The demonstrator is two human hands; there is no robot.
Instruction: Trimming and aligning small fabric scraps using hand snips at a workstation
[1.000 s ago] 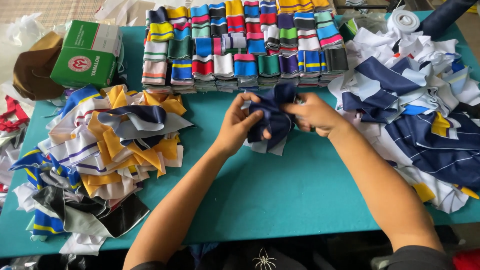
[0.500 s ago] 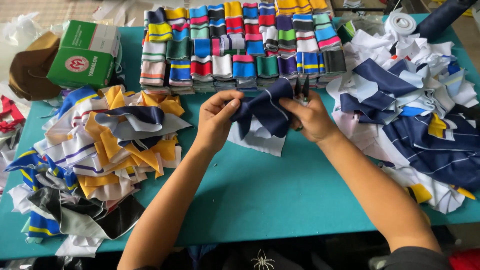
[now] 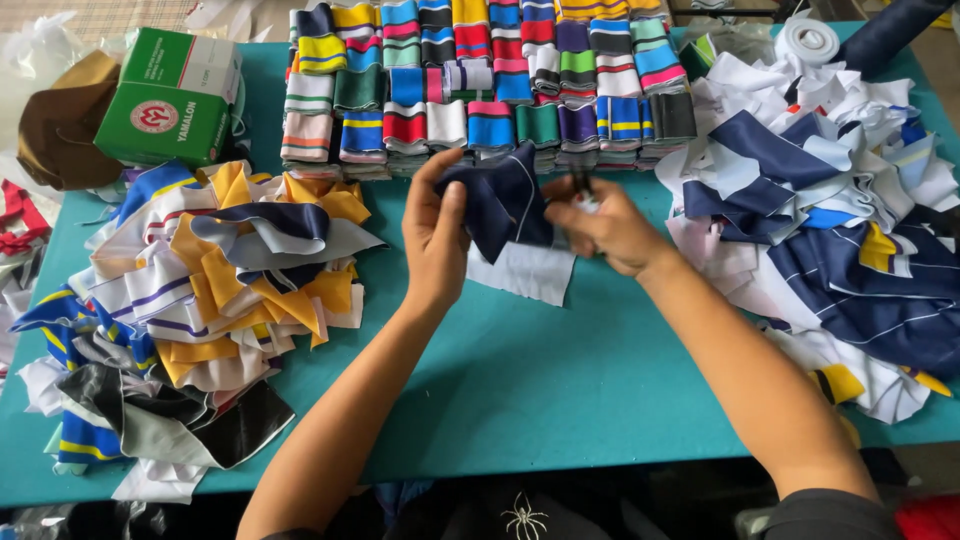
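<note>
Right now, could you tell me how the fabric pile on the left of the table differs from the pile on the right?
The left pile is mostly yellow, white and grey pieces with some black, while the right pile is mostly navy and white. The left pile spreads over the table's near-left edge, whereas the right pile runs from the far-right corner down the right side. Both are loose, unfolded heaps of cut cloth on the teal table.

1. The navy piece [image 3: 500,205] is soft woven cloth with a slight sheen; a matt white cloth layer [image 3: 525,272] hangs under it.
2. The counter [image 3: 560,380] has a smooth, matt teal covering.
3. The striped bands [image 3: 480,85] look like ribbed knit cloth.
4. The green box [image 3: 175,95] is smooth, faintly glossy cardboard.
5. The left heap [image 3: 210,290] is mixed cloth, its black pieces shinier.
</note>
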